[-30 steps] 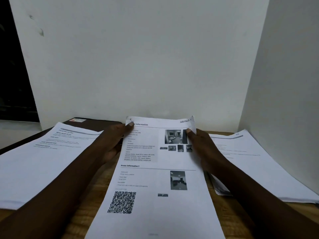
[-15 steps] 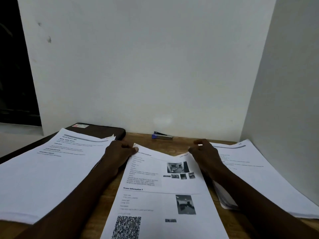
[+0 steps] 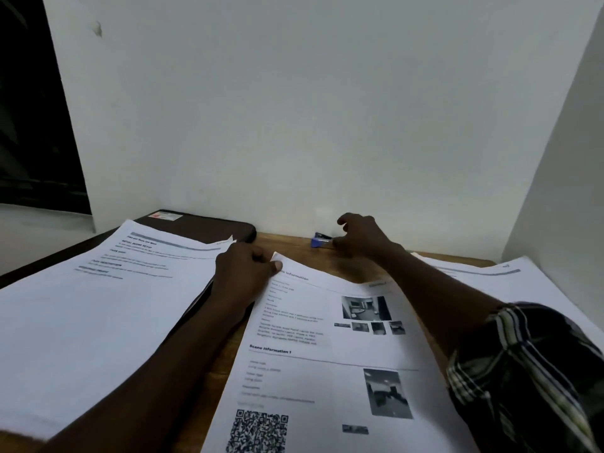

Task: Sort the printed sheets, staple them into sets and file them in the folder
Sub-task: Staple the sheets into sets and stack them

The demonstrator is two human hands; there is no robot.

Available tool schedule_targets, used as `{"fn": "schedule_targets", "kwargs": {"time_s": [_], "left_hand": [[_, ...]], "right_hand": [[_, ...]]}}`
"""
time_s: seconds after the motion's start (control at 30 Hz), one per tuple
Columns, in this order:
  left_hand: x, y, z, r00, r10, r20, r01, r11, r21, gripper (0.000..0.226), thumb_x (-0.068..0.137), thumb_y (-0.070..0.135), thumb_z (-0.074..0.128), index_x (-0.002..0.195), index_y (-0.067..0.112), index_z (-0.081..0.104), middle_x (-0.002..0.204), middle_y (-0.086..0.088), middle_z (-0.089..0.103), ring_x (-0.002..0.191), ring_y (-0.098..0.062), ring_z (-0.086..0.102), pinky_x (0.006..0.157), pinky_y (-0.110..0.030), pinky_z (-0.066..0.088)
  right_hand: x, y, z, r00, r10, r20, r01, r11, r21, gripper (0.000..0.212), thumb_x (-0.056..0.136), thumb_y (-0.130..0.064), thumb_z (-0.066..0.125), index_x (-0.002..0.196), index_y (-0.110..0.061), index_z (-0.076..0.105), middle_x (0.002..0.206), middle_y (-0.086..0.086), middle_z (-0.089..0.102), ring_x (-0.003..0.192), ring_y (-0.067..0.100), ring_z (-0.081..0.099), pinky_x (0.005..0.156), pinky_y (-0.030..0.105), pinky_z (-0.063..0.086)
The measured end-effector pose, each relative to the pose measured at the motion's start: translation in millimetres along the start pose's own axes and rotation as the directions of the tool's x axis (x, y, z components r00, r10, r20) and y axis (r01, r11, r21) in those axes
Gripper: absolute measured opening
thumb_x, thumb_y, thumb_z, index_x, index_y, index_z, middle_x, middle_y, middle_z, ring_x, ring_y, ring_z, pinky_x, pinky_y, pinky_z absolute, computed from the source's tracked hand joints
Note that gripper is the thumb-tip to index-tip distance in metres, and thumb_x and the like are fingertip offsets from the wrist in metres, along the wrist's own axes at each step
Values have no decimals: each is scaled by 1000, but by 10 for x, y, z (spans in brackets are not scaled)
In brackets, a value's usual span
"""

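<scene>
Sheet (image 3: 327, 354) and stapler (image 3: 318, 240) on the tabletop (image 3: 287, 245).
Left grip (image 3: 243, 269) pinches the sheet's corner. Right grip (image 3: 359, 238) touches the stapler; cannot tell if it holds it.

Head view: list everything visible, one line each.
middle sheets: 1 pile, white with photos and a QR code, table centre.
left stack: 1, white printed, left, partly on the folder.
right stack: 1, white printed, right.
folder: 1, dark brown, back left.
stapler: 1, blue, back by the wall.
table: 1, wood.
wall: white, behind.
sleeve: 1, dark striped, right arm.
left hand: pinches the top left corner of the middle sheets.
right hand: at the stapler, covering one end; grip unclear.
</scene>
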State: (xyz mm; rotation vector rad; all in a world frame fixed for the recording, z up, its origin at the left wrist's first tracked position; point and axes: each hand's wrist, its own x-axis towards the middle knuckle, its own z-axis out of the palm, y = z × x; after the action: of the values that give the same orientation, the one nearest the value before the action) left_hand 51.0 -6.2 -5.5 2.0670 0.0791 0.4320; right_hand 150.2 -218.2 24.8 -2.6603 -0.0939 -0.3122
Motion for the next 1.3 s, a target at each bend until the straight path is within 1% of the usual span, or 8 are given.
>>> {"fn": "schedule_targets", "kwargs": {"time_s": [0.27,0.37,0.6,0.73,0.83,1.0,1.13,1.3], "left_hand": [[43,-47,44,1000,-8,-7,8,1000,-20,11,86,24,76,80,15,72,78,7,61,74,-7,54,56,-17,35],[41,-36,38,1000,-2,-16,2,999,-34,11,84,23,77,77,18,69,76,8,61,73,-6,53,58,-17,36],[13,12,14,999,32,-35,-35,997,-67,14,82,17,78,79,19,65,74,9,61,72,-1,53,62,-17,39],[-19,33,0,999,33,-28,-35,995,-96,21,81,14,79,71,22,62,71,9,62,69,-3,53,59,-20,37],[-58,49,-19,998,58,-14,-59,992,-107,19,79,12,80,71,19,65,69,7,64,66,-7,55,58,-20,37],[-72,67,-44,987,143,-67,-147,988,-56,23,76,9,82,66,21,64,69,11,62,66,-3,54,57,-11,35],[-30,58,-17,968,232,-99,-230,973,38,36,69,12,83,54,33,59,68,11,62,75,-20,58,71,-37,46],[-37,75,17,952,291,-93,-287,957,49,41,68,12,84,59,45,62,69,9,63,76,-22,61,73,-44,50]], "right_hand": [[333,-20,356,995,25,101,-13,993,-116,54,85,-45,69,124,-10,58,125,12,60,116,29,54,93,34,47],[350,-74,387,995,12,96,-2,994,-107,47,83,-45,70,110,-7,65,114,14,65,107,28,58,78,30,45],[-174,-362,-92,972,-230,-56,237,932,273,28,87,-35,70,97,-9,71,89,9,74,77,20,69,62,20,45],[-514,-489,-334,920,-392,23,388,916,101,26,82,-23,75,107,-18,74,103,-1,73,86,8,62,72,18,43],[-641,-508,-388,900,-384,207,394,919,-6,29,80,-21,76,109,-22,74,104,-1,74,92,11,63,80,23,47],[-702,-581,-413,893,-382,239,401,915,-33,36,77,-32,80,111,-23,74,104,0,74,97,18,63,86,33,49],[-713,-634,-424,885,-403,231,424,905,-44,37,75,-32,82,110,-22,74,102,-1,73,94,15,60,77,27,45],[-697,-701,-328,906,-397,148,420,886,-196,37,73,-29,83,108,-31,73,109,2,67,96,22,64,81,35,54]]}}
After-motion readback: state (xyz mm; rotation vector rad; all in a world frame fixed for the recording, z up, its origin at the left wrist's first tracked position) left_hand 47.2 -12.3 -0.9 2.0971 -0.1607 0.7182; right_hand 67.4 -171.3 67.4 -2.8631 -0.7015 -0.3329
